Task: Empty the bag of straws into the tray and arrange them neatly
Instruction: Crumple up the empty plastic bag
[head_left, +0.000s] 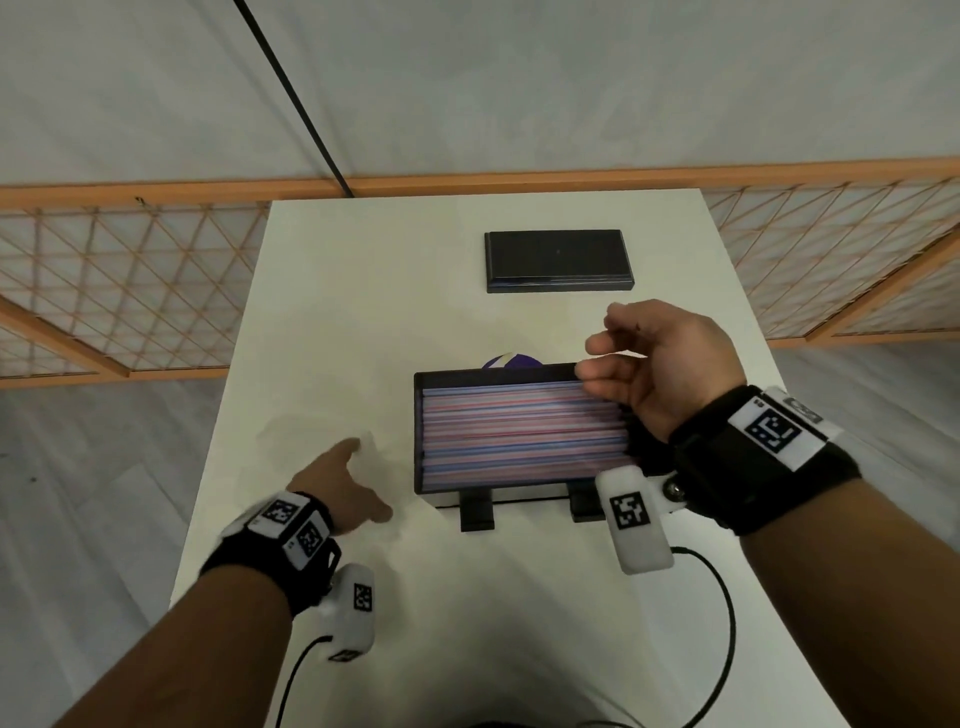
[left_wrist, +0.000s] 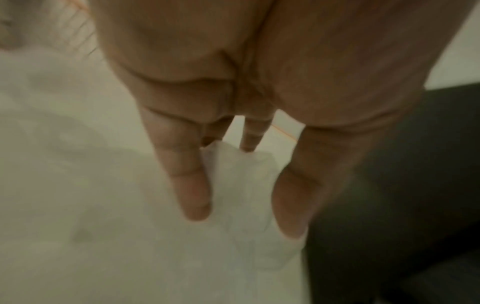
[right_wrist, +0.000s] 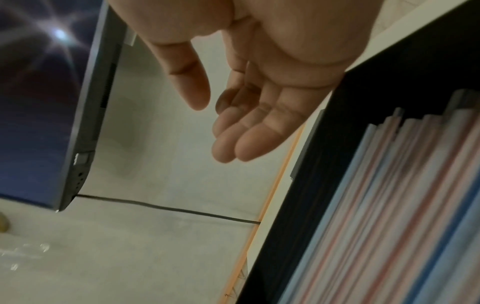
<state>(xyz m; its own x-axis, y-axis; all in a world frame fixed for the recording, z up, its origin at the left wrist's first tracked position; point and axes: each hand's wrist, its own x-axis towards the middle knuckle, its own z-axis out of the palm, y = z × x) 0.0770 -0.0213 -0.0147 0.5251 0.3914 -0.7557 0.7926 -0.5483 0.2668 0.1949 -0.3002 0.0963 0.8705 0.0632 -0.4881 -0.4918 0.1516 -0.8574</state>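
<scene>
The straws (head_left: 524, 436) lie side by side in the black tray (head_left: 417, 431) at the middle of the tabletop (head_left: 363, 322), filling it in level rows. I judge them light, slick and easily kinked, so I would nudge them with flat fingertips from the ends, not squeeze them. My right hand (head_left: 660, 364) hovers over the tray's right end, grip released, fingers loosely curved, holding nothing. My left hand (head_left: 343, 486) rests beside the tray's left wall, fingers nearly straight, touching the thin clear bag (left_wrist: 244, 185) lying limp on the tabletop; it looks flimsy and crinkly.
</scene>
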